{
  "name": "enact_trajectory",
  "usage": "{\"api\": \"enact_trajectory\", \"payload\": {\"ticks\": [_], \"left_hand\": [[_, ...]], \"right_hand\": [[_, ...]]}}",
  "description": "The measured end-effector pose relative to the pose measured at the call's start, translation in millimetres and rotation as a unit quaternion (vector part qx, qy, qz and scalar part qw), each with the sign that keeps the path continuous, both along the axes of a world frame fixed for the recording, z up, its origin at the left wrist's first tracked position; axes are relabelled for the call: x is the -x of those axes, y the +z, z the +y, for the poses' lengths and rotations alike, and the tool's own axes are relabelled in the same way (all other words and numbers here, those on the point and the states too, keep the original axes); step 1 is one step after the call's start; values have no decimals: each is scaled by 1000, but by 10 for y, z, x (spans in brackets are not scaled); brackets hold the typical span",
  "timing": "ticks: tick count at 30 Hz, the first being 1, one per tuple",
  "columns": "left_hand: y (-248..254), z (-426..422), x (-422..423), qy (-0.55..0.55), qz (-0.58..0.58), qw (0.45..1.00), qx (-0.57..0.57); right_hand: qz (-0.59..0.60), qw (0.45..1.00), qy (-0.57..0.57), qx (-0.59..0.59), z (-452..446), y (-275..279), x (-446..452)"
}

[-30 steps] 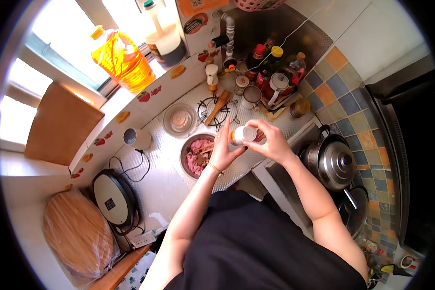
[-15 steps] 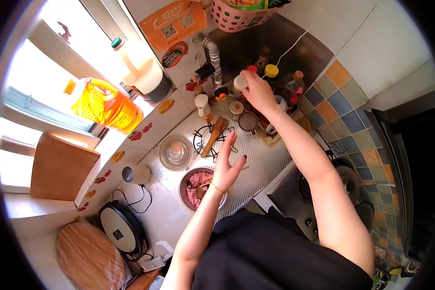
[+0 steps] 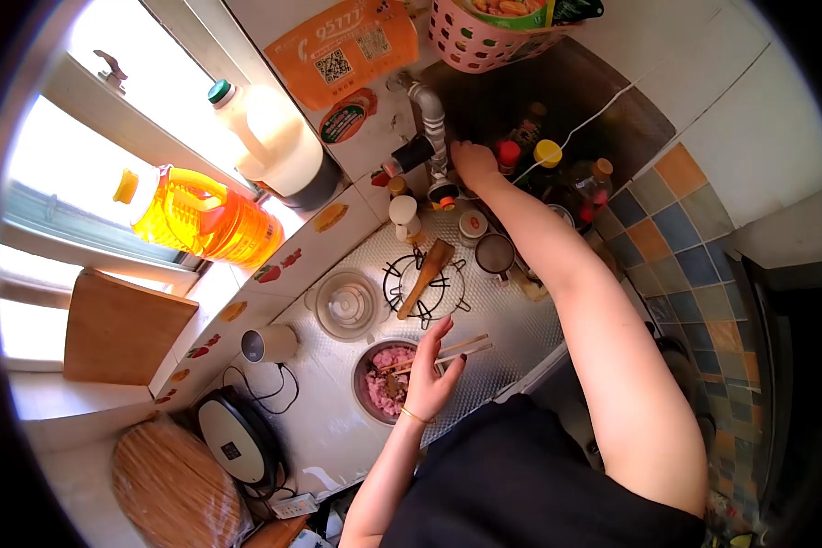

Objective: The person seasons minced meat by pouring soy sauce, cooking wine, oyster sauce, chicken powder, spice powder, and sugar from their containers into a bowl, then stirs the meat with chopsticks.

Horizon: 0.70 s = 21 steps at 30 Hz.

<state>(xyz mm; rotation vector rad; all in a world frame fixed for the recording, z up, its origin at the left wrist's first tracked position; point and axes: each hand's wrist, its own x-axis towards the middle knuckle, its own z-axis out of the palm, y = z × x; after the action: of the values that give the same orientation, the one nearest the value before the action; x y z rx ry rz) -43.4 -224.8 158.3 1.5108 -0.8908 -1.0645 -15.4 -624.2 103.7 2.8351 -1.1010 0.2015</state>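
Observation:
My left hand (image 3: 429, 379) is open beside the metal bowl (image 3: 360, 399), fingers apart and holding nothing. Pink minced meat (image 3: 385, 379) with a dark seasoning patch lies in the bowl, and chopsticks (image 3: 470, 344) rest across it, passing behind my hand. My right hand (image 3: 475, 166) reaches to the back, between the metal pipe (image 3: 431, 114) and the red-capped bottle (image 3: 508, 153). Its fingers are curled and mostly hidden, so what they hold cannot be made out. A small lidded jar (image 3: 472, 226) and a metal cup (image 3: 495, 254) stand below that forearm.
A wooden spatula (image 3: 426, 279) lies on a black wire rack (image 3: 449, 297). Left of it sits a clear lidded dish (image 3: 347, 306). An oil bottle (image 3: 215, 216) stands by the window, with a white mug (image 3: 269, 344) and a round electric appliance (image 3: 236, 437) at the left.
My right hand has carried the white-lidded container away from my left hand to the back by the pipe; the container no longer shows. My left hand has opened wider beside the bowl.

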Motion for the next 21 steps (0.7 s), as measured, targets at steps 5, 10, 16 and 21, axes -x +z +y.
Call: {"api": "enact_trajectory", "payload": {"ticks": [5, 10, 16, 21], "left_hand": [[-11, 78, -50, 20, 39, 999, -13], [-79, 176, -96, 44, 65, 997, -16], [-201, 291, -116, 61, 89, 994, -28], [-302, 342, -97, 61, 106, 992, -25]], "right_hand": [[90, 992, -78, -47, -162, -346, -137], [191, 976, -101, -5, -128, -335, -162], [276, 956, -98, 0, -117, -266, -155], [300, 951, -79, 4, 0, -193, -96]]}}
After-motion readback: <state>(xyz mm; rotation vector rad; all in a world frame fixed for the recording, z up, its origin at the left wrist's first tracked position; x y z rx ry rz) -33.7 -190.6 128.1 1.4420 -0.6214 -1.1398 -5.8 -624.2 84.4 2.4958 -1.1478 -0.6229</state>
